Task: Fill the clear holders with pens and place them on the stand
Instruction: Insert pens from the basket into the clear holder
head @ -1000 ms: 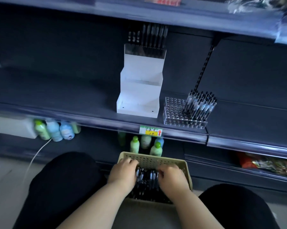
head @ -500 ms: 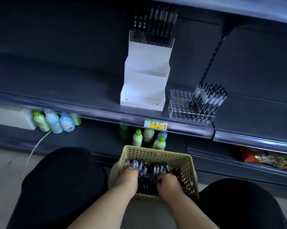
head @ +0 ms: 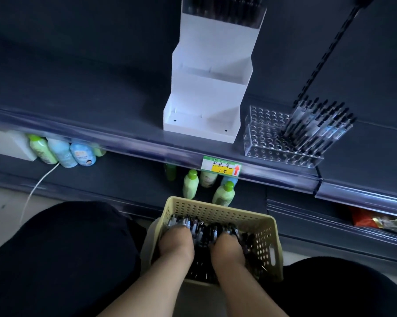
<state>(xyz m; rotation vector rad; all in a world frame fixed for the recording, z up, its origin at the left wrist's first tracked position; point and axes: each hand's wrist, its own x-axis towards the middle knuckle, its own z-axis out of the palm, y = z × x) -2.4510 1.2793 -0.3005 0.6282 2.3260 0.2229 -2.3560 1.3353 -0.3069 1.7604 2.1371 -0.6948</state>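
Shelf (head: 78, 99): white stand (head: 206, 92) just beside clear holder (head: 268, 138), part-filled with pens (head: 318, 124)
Basket (head: 215, 209): loose pens (head: 202, 227)
Hands: left hand (head: 175, 243), right hand (head: 227, 250) sunk among loose pens; fingers hidden, perhaps curled, grip untellable

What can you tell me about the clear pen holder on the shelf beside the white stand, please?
The clear holder looks like transparent acrylic: a low rectangular block with a grid of round holes. It sits flat on the dark shelf, just right of the white stand. Black-tipped pens fill its right part, leaning to the right; the left holes stand empty.
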